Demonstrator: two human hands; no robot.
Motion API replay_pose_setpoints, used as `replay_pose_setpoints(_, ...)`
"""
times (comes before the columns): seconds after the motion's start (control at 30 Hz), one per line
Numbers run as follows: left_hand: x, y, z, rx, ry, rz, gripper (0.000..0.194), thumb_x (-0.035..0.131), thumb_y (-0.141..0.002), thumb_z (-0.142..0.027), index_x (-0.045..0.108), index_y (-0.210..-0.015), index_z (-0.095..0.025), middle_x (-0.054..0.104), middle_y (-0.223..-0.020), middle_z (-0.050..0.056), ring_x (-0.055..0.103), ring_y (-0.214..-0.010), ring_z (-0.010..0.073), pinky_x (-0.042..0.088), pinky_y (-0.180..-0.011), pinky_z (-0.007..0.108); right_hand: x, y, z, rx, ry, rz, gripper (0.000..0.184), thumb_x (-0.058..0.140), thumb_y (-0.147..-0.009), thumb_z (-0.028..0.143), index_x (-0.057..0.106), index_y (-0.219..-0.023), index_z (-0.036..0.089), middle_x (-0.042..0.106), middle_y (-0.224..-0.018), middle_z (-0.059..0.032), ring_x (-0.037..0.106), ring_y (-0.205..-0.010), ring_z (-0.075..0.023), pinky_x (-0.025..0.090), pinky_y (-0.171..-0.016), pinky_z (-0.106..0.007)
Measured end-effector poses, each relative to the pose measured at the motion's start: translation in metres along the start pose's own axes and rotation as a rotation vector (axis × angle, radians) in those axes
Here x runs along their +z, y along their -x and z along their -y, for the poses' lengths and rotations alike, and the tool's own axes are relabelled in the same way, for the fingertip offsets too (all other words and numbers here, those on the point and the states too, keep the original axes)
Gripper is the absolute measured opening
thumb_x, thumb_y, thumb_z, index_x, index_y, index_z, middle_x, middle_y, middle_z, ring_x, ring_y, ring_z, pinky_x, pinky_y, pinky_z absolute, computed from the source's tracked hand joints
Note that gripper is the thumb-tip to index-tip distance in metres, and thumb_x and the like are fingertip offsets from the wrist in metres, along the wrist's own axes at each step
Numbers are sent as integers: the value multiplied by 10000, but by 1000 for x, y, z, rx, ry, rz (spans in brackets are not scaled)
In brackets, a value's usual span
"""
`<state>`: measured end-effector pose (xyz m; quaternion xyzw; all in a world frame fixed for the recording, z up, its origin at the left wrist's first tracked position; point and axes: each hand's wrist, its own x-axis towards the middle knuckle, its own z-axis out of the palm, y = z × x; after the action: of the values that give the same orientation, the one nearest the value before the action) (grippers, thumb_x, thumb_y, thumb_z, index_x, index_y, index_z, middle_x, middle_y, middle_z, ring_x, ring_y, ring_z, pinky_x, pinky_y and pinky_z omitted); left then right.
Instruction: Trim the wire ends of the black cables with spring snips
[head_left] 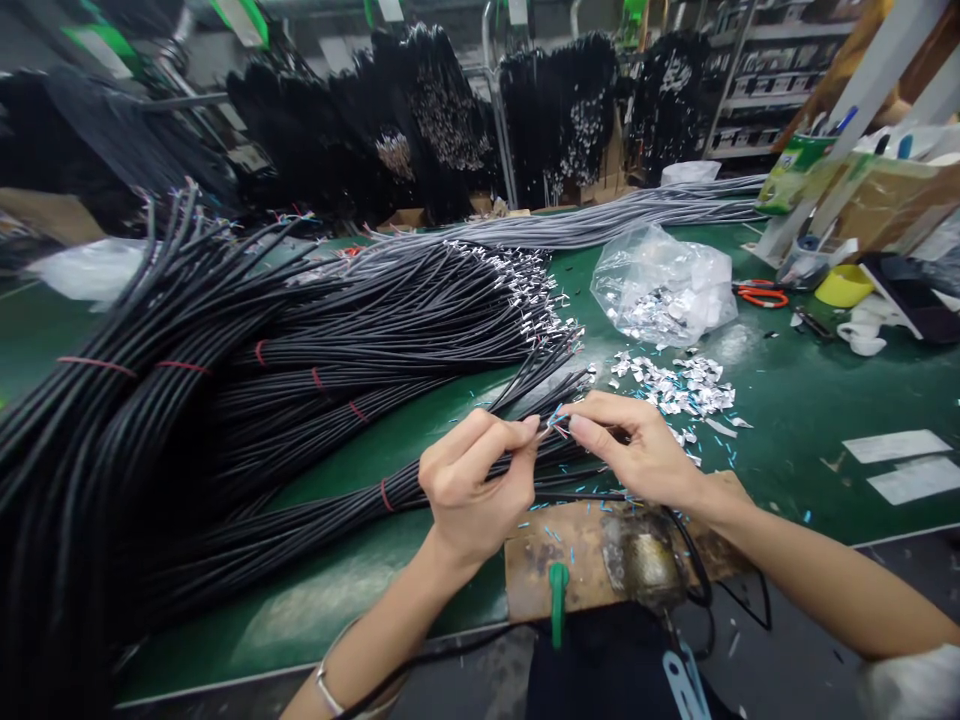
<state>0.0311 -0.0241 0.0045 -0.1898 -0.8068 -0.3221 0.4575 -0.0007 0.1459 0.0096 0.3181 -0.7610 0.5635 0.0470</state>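
Observation:
My left hand (471,480) is closed in a pinch on the end of a black cable (517,455) from the bundle below it. My right hand (637,445) pinches the thin coloured wires (553,420) sticking out of that cable end. Both hands meet above a worn brown block (592,555) at the table's front edge. Large bundles of black cables (247,390) tied with red bands lie across the green table (795,400) to the left.
A clear bag of small metal terminals (660,285) and a loose pile of terminals (686,385) lie right of the cables. Orange scissors (761,294), a yellow cup (844,285) and white paper slips (892,446) are further right. More cable bundles hang behind.

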Motion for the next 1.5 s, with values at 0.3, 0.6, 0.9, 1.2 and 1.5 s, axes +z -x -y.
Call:
replay_pose_setpoints(0.3,1,1,0,9,-48,9,115,683,-713,-86,631,-676,-183,583,-580,-34,521,-510,77,409,-494,208,1,0,1,17,12,-19,233,536,-883,303,730,-919,180,646,-724,-30,545,-655,-118,425,-595,-257)
replay_pose_setpoints(0.6,-3,-4,-3,-268,90,295,135,569,-842,-214,651,-748,-164,606,-574,-10,549,-505,92,426,-513,207,4,2,-3,-18,115,-179,204,583,-854,285,727,-923,158,675,-757,-47,573,-656,-123,450,-597,-267)
replay_pose_setpoints(0.9,-6,-22,4,-904,816,708,483,559,-789,-558,464,-541,-155,350,-428,-59,272,-327,26,181,-338,183,3,2,-3,-86,170,-144,192,585,-854,285,723,-909,163,684,-778,-47,582,-657,-122,455,-600,-271)
replay_pose_setpoints(1.2,-4,-20,1,-827,677,544,306,635,-771,-404,613,-659,-120,494,-474,-27,402,-375,36,296,-362,152,3,-1,-6,54,-31,-238,193,696,-754,338,686,-852,173,627,-731,-9,537,-609,-103,402,-528,-240)
replay_pose_setpoints(1.5,7,-8,-6,-782,542,355,204,656,-753,-309,627,-664,-128,550,-474,-22,469,-369,61,360,-364,160,4,2,-4,-140,128,-299,45,644,-783,175,678,-756,162,588,-633,6,470,-530,-84,348,-476,-235)
